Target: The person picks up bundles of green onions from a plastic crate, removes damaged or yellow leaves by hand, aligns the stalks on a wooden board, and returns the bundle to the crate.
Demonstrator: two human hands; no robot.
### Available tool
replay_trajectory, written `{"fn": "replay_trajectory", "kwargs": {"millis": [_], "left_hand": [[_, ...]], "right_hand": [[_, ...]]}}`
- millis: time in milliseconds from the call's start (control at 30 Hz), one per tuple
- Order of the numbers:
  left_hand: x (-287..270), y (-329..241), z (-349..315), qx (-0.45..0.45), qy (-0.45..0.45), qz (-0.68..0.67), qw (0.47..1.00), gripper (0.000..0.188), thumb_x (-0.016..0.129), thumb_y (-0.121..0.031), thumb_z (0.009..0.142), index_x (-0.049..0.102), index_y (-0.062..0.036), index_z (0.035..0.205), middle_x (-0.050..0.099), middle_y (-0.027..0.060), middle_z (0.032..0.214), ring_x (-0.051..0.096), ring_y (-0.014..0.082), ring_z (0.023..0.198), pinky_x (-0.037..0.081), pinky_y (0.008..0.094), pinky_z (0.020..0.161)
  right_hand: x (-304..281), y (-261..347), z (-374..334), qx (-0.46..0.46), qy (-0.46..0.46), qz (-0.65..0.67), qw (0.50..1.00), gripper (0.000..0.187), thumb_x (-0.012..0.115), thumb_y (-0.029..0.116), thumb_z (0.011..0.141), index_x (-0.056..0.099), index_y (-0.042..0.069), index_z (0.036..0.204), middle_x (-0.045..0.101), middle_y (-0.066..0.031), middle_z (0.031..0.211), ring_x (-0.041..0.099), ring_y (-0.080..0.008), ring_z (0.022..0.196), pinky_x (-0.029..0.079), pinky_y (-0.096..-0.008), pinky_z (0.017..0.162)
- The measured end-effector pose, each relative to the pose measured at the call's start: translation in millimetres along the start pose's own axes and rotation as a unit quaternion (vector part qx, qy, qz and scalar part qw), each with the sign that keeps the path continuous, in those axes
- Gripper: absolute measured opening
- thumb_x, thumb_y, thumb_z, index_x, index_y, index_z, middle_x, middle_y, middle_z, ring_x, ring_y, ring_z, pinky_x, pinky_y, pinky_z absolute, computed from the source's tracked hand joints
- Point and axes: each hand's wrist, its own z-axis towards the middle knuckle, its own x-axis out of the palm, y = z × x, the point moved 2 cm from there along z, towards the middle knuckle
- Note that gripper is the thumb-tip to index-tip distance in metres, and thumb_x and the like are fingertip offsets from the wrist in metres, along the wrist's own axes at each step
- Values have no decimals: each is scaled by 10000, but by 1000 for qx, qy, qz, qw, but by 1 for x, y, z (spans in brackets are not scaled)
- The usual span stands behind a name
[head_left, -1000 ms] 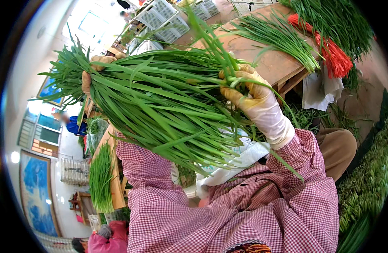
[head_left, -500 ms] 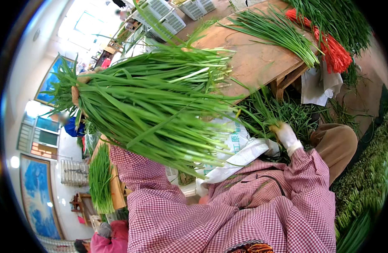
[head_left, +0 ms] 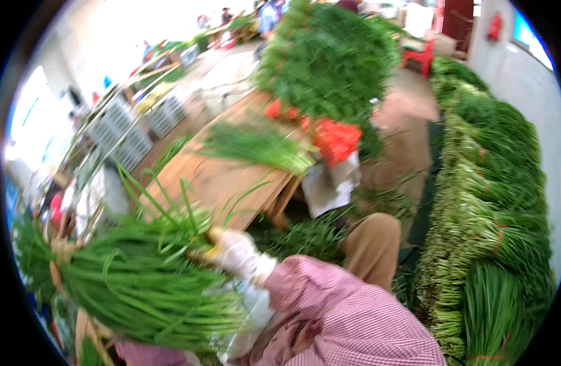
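A thick bundle of long green garlic chives lies across the lower left, pale stem ends toward my body. My left hand is closed around its leafy end, fingers wrapped over the blades. At the stem end, my right hand, in a white glove with yellowish fingertips, is curled in and pinching at the chive stems. Motion blur softens the fingertips. Part of a white plastic sack shows under the bundle.
A wooden table holds a smaller chive bunch, red ties and a tall chive heap. Tied bunches line the wall at right. Loose trimmings lie beneath the table. Grey crates stand at far left.
The view has swung to the right. My right hand has moved from beyond the sack, where it was among loose blades, to the bundle's stem end. My left hand keeps its hold.
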Motion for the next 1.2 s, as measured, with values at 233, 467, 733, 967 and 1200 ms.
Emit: {"fn": "replay_trajectory", "kwargs": {"millis": [233, 467, 733, 967, 1200], "left_hand": [[10, 19, -5, -15, -11, 1, 1000, 154, 464, -170, 816, 323, -108, 829, 266, -26, 681, 328, 82, 620, 305, 297, 805], [47, 37, -12, -42, -12, -11, 999, 150, 451, -190, 835, 327, -106, 831, 291, -22, 696, 355, 93, 653, 310, 332, 845], [30, 53, -21, -30, -142, -92, 985, 146, 426, -226, 809, 326, -148, 736, 328, -26, 683, 360, 112, 672, 272, 351, 802], [-6, 31, -15, -48, -88, 193, 976, 266, 395, -313, 824, 421, -59, 752, 433, 26, 704, 476, 148, 747, 306, 365, 902], [25, 48, 6, -108, -61, -68, 990, 206, 539, -233, 753, 371, -121, 711, 387, -49, 669, 405, 81, 658, 288, 311, 783]], "right_hand": [[12, -31, -7, 28, 71, 50, 996, 448, 557, 435, 713, 538, 16, 869, 567, -172, 685, 559, -318, 651, 431, -380, 585], [16, -18, -20, -53, -58, -186, 979, 308, 607, 256, 671, 476, 6, 794, 549, -174, 613, 556, -338, 579, 439, -399, 491], [17, -93, -52, -65, -17, -343, 937, 165, 546, 126, 690, 510, 86, 846, 487, -72, 521, 529, -222, 481, 445, -308, 426], [-72, -138, -90, 152, -110, 270, 944, 228, 486, 283, 833, 556, 66, 832, 541, 1, 614, 454, -58, 466, 363, -168, 415], [-43, 18, 3, -215, 26, 46, 975, 464, 654, 203, 665, 505, 17, 1063, 531, -165, 989, 509, -274, 927, 394, -311, 814]]}}
